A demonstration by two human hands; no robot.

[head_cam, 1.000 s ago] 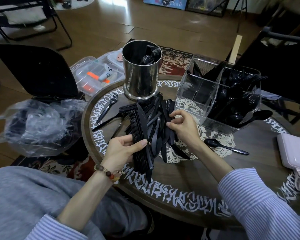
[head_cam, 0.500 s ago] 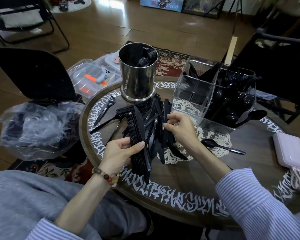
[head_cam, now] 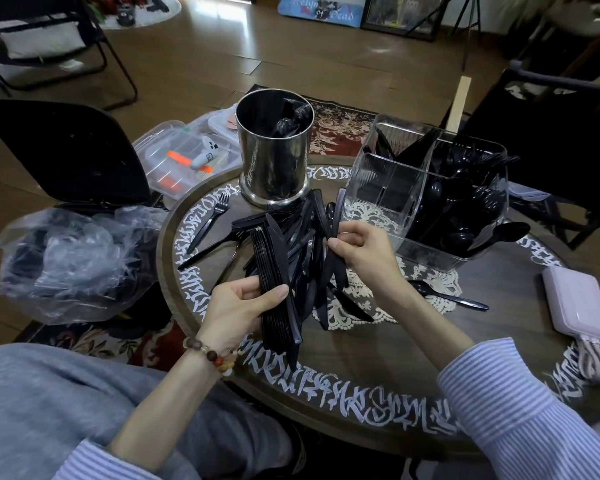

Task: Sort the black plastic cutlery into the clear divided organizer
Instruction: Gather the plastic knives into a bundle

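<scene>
From the head camera, the left hand [head_cam: 238, 308] grips a neat stack of knives [head_cam: 278, 289] at about six o'clock of the round table [head_cam: 378, 386]. The right hand [head_cam: 359, 251] pinches one more piece out of the loose cutlery pile [head_cam: 305, 233] at the centre. This looks like the gathering step; next, the bundle likely needs carrying to the clear organizer [head_cam: 395, 188] at two o'clock, whose right compartments already hold spoons. A steel canister [head_cam: 274, 157] stands at twelve. The tabletop is dark wood with white lettering, on a patterned rug [head_cam: 336, 129] over a wooden floor [head_cam: 205, 53].
</scene>
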